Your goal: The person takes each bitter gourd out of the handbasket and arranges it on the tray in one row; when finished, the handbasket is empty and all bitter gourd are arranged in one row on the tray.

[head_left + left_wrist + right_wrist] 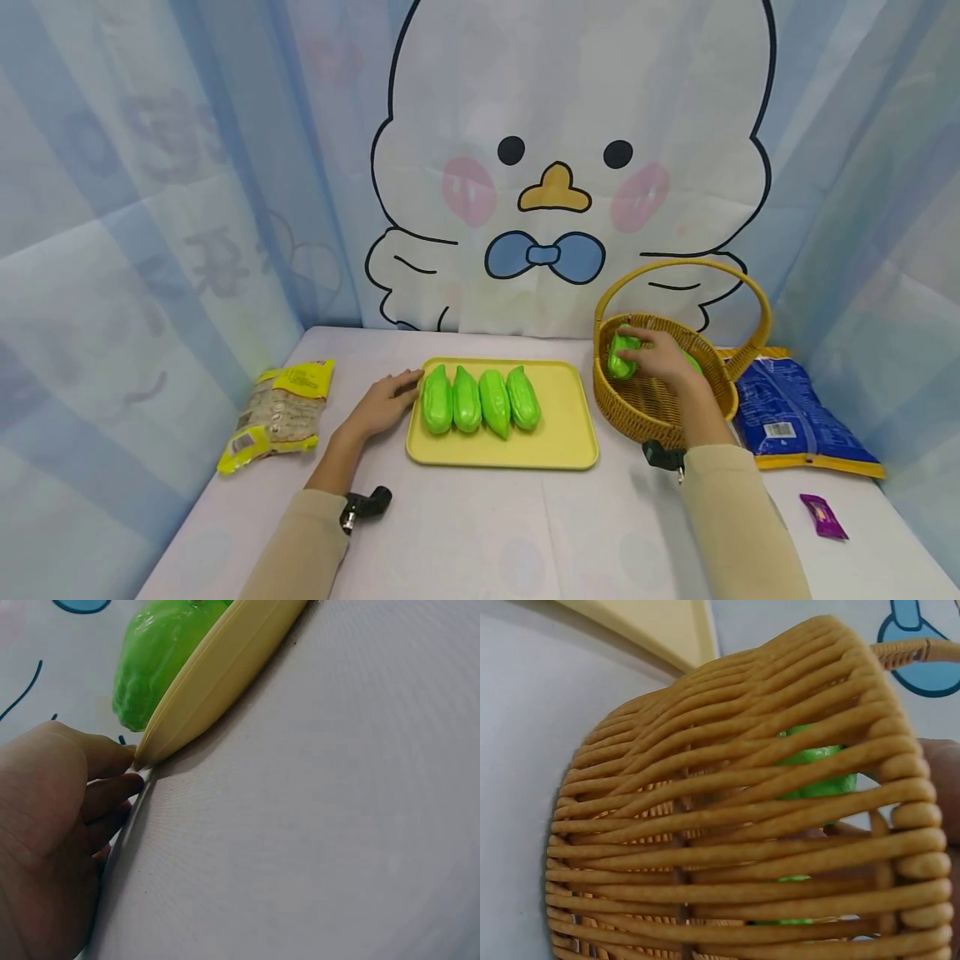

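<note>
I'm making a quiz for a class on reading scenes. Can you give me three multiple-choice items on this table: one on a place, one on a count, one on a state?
1. Where is the right hand?
A. In the basket
B. On the blue bag
C. On the tray

2. How many green vegetables lie on the tray?
A. Two
B. Four
C. Six

3. What is the left hand doing?
A. Lifting the tray
B. Holding the yellow bag
C. Resting by the tray's left edge, fingers touching it

Answers: 1 A, its fingers curl on a green vegetable inside the basket. 2 B, four lie side by side. 3 C, the left wrist view shows fingertips at the rim, tray flat on the table.
</note>
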`<state>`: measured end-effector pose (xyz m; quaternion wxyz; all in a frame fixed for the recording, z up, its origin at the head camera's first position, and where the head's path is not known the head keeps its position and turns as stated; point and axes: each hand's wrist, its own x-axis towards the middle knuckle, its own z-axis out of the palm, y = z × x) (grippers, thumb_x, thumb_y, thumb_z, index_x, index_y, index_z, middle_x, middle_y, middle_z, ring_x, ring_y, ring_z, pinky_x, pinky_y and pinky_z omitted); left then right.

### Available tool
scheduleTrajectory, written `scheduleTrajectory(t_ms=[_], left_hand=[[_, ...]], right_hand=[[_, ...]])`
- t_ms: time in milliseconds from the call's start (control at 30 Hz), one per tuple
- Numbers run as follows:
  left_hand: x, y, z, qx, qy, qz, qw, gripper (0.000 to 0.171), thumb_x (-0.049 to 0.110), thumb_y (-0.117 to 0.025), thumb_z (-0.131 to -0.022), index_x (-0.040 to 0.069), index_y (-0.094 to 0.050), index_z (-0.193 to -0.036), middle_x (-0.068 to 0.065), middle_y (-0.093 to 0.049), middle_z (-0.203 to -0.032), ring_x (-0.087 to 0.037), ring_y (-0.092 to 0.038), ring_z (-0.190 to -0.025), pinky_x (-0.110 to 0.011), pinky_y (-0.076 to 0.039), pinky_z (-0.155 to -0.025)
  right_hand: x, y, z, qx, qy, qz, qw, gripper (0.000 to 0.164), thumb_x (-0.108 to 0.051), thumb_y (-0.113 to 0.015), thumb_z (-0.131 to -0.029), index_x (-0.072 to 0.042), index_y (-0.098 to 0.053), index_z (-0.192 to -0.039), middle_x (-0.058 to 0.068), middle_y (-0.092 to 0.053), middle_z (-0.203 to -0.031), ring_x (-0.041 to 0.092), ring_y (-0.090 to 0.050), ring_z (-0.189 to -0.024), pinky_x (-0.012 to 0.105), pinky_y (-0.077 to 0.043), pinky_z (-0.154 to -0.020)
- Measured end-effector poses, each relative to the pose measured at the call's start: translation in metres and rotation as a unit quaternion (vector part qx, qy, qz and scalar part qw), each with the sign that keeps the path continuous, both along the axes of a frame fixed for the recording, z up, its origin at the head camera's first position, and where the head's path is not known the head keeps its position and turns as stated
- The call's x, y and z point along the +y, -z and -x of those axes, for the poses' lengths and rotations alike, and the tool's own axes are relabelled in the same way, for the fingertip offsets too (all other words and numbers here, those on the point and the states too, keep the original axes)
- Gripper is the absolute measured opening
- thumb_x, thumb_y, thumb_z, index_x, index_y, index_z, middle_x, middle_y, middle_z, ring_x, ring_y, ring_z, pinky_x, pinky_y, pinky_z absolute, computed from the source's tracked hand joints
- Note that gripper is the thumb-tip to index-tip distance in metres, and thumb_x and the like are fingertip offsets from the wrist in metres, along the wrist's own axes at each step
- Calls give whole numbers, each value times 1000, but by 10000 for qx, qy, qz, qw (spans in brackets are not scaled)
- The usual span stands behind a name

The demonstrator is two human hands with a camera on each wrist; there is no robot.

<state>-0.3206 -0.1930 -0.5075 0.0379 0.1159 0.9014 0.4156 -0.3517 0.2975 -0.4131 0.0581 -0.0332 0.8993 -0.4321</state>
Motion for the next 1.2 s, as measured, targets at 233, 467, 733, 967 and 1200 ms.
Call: scheduleTrajectory(t_ms=[233, 467, 733, 967, 1200], left_hand=[[0, -1, 0, -8, 1, 32, 10000, 50, 26, -51, -110, 14, -46, -158, -14, -41, -165, -34, -31, -157, -53, -11, -135], [1, -1, 1, -26, 8, 24, 10000, 50, 26, -51, -110, 14, -46, -158, -14, -41, -165, -33, -31, -158, -51, -11, -135], [3, 0, 2, -77, -34, 33, 10000, 50, 27, -51, -110, 15, -46, -158, -13, -41, -165, -33, -30, -158, -51, -10, -135], [1, 2, 3, -61, -35, 65, 10000, 50, 28, -50, -110, 15, -46, -158, -13, -40, -166, -34, -30, -158, -53, -11, -135], [0, 2, 2, -72, 2, 44, 10000, 49, 27, -50, -111, 15, -46, -158, -12, -41, -166, -33, -30, -158, -51, -10, -135]], right_hand=[[-1, -5, -16, 379, 71, -5, 9993, 57, -24, -65, -104, -11, -47, -157, 27, -47, -151, 30, -57, -105, 35, -59, -80], [-5, -7, -37, 803, 236, 362, 9958, 56, -26, -65, -104, -16, -48, -157, 22, -34, -166, 43, -49, -135, 46, -60, -96], [-7, -5, -53, 1189, 402, 410, 9912, 55, -28, -67, -104, -19, -51, -155, 21, -35, -163, 34, -51, -119, 22, -56, -79], [-14, -13, -57, 1418, 309, 479, 9883, 53, -29, -68, -103, -21, -54, -153, 18, -36, -163, 47, -45, -134, 28, -56, -87], [-22, -24, -63, 1575, 37, 526, 9861, 54, -31, -71, -101, -21, -56, -152, 16, -38, -162, 44, -48, -133, 20, -55, -84]])
